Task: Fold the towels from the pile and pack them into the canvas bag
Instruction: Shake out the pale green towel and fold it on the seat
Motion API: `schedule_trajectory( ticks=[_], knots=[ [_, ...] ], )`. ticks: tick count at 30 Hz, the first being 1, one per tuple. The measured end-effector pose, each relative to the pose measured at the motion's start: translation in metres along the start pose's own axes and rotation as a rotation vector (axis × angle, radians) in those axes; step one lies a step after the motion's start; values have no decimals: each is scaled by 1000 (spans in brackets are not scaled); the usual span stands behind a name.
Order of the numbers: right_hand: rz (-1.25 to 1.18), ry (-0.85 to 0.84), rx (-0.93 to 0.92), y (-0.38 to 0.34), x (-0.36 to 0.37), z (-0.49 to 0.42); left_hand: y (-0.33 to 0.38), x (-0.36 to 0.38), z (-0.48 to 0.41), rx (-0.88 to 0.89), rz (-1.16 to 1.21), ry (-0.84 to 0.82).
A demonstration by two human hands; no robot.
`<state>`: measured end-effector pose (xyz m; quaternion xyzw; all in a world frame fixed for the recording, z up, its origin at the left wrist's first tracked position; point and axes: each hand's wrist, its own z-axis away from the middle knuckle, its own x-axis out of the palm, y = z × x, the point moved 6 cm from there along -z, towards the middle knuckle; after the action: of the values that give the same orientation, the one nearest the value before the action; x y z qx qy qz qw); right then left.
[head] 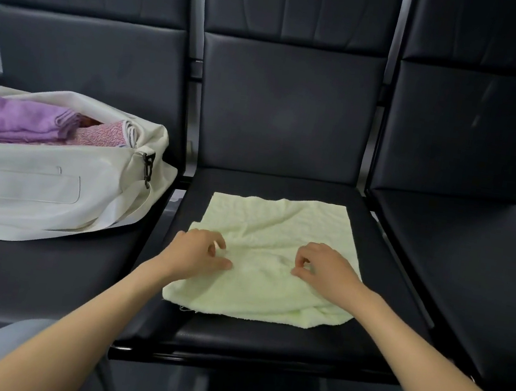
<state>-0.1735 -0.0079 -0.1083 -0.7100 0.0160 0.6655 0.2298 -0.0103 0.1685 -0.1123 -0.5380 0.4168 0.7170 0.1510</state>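
Observation:
A pale green towel (275, 230) lies spread and wrinkled on the middle black seat (264, 337). My left hand (200, 251) rests on the towel's left part with fingers curled, thumb and fingertips pinching the cloth. On the towel's right part, my right hand (322, 266) pinches the cloth with curled fingers in the same way. The cream canvas bag (39, 179) lies open on the left seat. Inside it are a folded purple towel (14, 120) and a pink patterned towel (100, 137).
Three black padded seats stand in a row with high backs; the right seat (471, 256) holds nothing. Metal gaps separate the seats. A bag strap (58, 231) trails toward the front of the left seat. My knees show at the bottom edge.

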Motion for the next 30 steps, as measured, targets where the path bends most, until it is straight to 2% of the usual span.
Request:
schedule_trajectory(
  ticks=[2, 3, 4, 5, 8, 9, 10, 13, 16, 18, 20, 23, 26, 28, 30],
  knots=[
    [5, 197, -89, -8, -12, 1, -8, -5, -4, -62, 191, 64],
    [-23, 288, -161, -14, -21, 4, -9, -5, -5, -65, 175, 61],
    [-75, 311, -231, -19, -27, 7, -9, -5, -5, -59, 123, 44],
    [-153, 247, -265, -21, -28, 8, -7, -4, -6, -40, 55, 23],
    [-351, -266, -150, -21, -10, 14, 1, 1, -10, 48, -46, 19],
    [-337, -369, -104, -19, -3, 17, 4, 1, -11, 71, -41, 39],
    [-330, -403, -68, -17, 0, 17, 6, 1, -11, 78, 21, 50],
    [-391, -336, 14, -13, -2, 11, 13, 9, -8, 87, 247, 8],
    [-295, -259, 56, -18, 4, 2, 19, 23, -12, 124, 9, -82],
    [-117, -244, 24, -25, 12, -2, 25, 22, -14, 168, -154, -37],
    [-87, -241, -15, -31, 14, -5, 34, 12, -10, 298, -118, 72],
    [-349, -159, -89, -39, 7, -7, 52, -4, 11, 568, 180, 109],
    [-627, -84, -109, -43, -9, -9, 66, -18, 28, 633, 128, 220],
    [-498, 27, -111, -39, -24, -10, 69, -26, 29, 630, 165, 251],
    [-217, 252, -177, -35, -43, -8, 66, -26, 24, 586, 300, 154]
  ],
)
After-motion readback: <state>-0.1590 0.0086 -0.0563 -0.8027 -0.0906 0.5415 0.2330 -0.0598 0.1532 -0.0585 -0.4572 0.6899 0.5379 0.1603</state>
